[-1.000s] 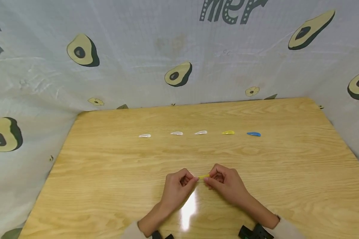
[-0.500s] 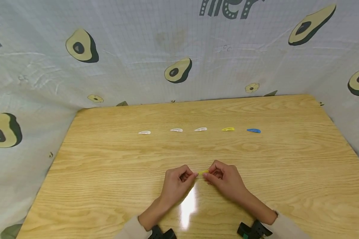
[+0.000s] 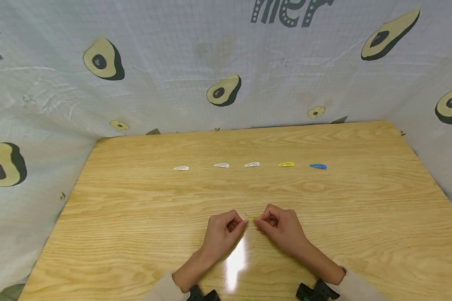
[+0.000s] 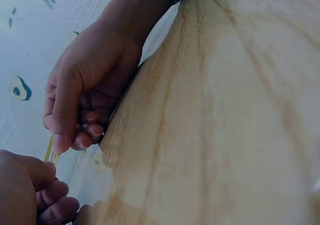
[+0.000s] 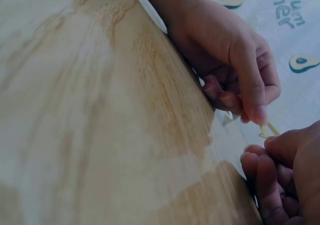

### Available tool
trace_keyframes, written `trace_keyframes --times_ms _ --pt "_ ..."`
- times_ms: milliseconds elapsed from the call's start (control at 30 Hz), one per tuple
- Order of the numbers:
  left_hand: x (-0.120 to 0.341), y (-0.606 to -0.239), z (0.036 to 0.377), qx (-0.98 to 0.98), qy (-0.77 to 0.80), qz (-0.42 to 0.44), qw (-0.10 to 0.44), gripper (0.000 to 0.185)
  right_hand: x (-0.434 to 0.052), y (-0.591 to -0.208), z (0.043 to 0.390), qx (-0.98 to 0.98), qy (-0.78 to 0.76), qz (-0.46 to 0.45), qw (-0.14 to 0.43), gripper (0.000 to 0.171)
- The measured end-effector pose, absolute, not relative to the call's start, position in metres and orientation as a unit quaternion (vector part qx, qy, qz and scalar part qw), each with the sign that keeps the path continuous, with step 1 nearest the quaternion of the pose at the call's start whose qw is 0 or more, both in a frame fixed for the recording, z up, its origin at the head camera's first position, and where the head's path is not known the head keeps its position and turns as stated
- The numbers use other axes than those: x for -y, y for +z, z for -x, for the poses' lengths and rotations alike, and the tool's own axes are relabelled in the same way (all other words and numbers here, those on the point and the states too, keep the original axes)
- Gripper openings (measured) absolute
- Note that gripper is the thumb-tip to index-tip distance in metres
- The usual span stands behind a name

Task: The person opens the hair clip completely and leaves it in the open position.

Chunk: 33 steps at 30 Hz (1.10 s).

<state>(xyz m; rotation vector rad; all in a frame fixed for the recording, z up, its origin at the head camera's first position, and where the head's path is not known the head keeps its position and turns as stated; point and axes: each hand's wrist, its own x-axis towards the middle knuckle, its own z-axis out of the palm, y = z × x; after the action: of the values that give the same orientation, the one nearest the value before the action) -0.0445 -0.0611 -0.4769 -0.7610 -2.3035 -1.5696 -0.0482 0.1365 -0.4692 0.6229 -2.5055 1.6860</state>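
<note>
Between my hands is a yellow snap hair clip, raised in front of me. My left hand pinches one end with thumb and fingertip, while my right hand pinches the other. A thin part of the clip sticks up beside the left fingertips in the head view. Both wrist views show two yellow strips of the clip standing apart, and the fingers cover its ends. In the left wrist view, the clip spans the short gap between the two thumbs.
A row of snap clips lies across the wooden table: a white clip at left, two more white ones, a yellow clip and a blue clip. An avocado-print sheet hangs behind and at the sides.
The held clip looked like one flat strip before; now a thin part rises from it near the left fingertips. Both hands stay nearly in place. The row of clips is unchanged.
</note>
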Motion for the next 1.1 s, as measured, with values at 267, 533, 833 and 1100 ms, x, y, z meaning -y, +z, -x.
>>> trace_keyframes --times_ms 267,533,833,1100 --pt "0.061 -0.475 0.045 0.793 -0.542 0.240 0.140 0.012 -0.130 -0.446 0.043 0.802 0.560 -0.206 0.040 0.016" --pt "0.067 -0.473 0.044 0.807 -0.544 0.193 0.123 0.008 -0.122 -0.435 0.041 0.795 0.570 -0.203 0.038 0.015" --pt "0.071 -0.475 0.046 0.810 -0.535 0.179 0.158 0.006 -0.113 -0.437 0.049 0.798 0.571 -0.190 0.034 0.014" --pt "0.086 -0.461 0.046 0.807 -0.529 0.176 0.194 0.011 -0.099 -0.464 0.066 0.789 0.580 -0.202 0.018 0.010"
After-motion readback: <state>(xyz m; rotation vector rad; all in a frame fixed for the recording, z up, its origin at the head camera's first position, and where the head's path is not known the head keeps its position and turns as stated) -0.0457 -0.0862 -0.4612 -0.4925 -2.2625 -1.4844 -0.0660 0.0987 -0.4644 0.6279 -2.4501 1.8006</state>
